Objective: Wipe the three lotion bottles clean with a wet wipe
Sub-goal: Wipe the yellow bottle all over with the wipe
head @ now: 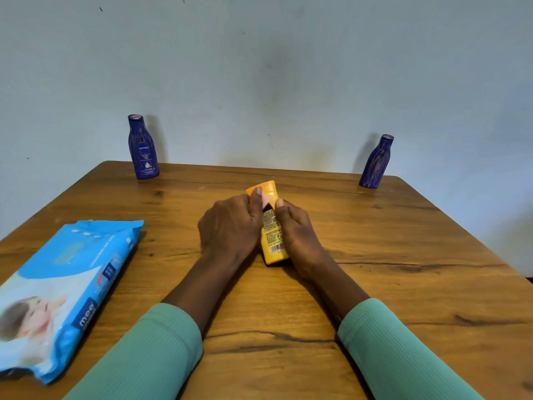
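A yellow lotion bottle (273,241) stands at the table's middle, its back label with a barcode facing me. My left hand (230,226) grips it from the left, thumb up against the cap. My right hand (297,229) grips it from the right. A dark blue lotion bottle (143,148) stands at the far left edge by the wall. A second dark blue bottle (376,163) stands at the far right edge. No loose wipe shows in either hand.
A blue pack of baby wet wipes (66,287) lies flat on the wooden table (403,269) at the near left. A pale wall rises right behind the table's far edge. The table's right edge falls away at the right.
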Demonstrator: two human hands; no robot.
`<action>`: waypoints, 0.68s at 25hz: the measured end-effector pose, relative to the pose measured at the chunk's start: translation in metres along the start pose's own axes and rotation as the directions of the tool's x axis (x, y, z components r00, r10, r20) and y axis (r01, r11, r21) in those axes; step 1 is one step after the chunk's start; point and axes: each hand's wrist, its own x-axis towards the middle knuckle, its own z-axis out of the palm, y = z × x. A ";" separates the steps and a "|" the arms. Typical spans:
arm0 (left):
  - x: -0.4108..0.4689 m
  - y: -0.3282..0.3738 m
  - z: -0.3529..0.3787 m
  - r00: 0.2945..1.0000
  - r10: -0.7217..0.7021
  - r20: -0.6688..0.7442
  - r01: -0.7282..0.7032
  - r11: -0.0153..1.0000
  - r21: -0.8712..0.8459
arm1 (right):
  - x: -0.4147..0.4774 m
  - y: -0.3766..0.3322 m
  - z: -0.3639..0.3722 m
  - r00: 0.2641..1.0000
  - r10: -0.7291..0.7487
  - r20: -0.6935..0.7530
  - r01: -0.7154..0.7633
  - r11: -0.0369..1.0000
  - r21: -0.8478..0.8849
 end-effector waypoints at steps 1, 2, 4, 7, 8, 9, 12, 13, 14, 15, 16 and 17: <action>0.005 -0.003 -0.002 0.999 -0.029 -0.045 0.029 0.999 -0.014 | -0.001 -0.002 0.001 1.000 -0.002 0.014 0.003 0.998 -0.068; 0.009 -0.006 -0.005 0.995 -0.057 -0.085 0.054 0.998 -0.041 | -0.001 -0.003 0.003 1.000 -0.002 0.025 0.005 0.991 -0.132; 0.013 -0.009 -0.007 0.987 -0.107 -0.120 0.095 0.990 -0.104 | -0.002 -0.006 0.005 0.999 -0.016 0.043 0.023 0.985 -0.173; 0.005 -0.007 -0.003 0.991 -0.075 0.108 0.094 0.979 -0.183 | -0.005 -0.006 0.007 0.996 0.041 -0.081 -0.037 0.998 0.055; -0.003 -0.006 0.000 0.974 -0.004 0.227 0.040 0.988 -0.152 | -0.004 -0.005 0.005 0.983 0.093 -0.158 -0.065 0.983 0.171; -0.011 -0.006 0.004 0.943 0.087 0.322 -0.065 0.995 -0.078 | -0.002 -0.005 0.002 0.960 0.133 -0.245 -0.076 0.970 0.230; -0.023 -0.001 0.005 0.888 0.211 0.409 -0.167 0.976 -0.142 | 0.008 -0.006 -0.011 0.896 0.184 -0.405 -0.066 0.956 0.287; -0.023 0.002 0.004 0.895 0.203 0.397 -0.096 0.957 -0.274 | 0.008 -0.009 -0.012 0.884 0.208 -0.420 -0.071 0.945 0.318; -0.023 0.004 0.004 0.909 0.182 0.375 -0.017 0.915 -0.404 | 0.009 -0.009 -0.013 0.889 0.214 -0.406 -0.079 0.943 0.324; -0.021 0.007 0.005 0.925 0.159 0.345 0.035 0.868 -0.495 | 0.009 -0.009 -0.013 0.906 0.203 -0.373 -0.091 0.951 0.296; -0.019 0.008 0.005 0.940 0.131 0.315 0.065 0.838 -0.542 | 0.011 -0.008 -0.013 0.930 0.172 -0.326 -0.103 0.970 0.219; -0.016 0.008 0.005 0.955 0.099 0.279 0.073 0.834 -0.547 | 0.010 -0.007 -0.012 0.954 0.128 -0.270 -0.100 0.988 0.117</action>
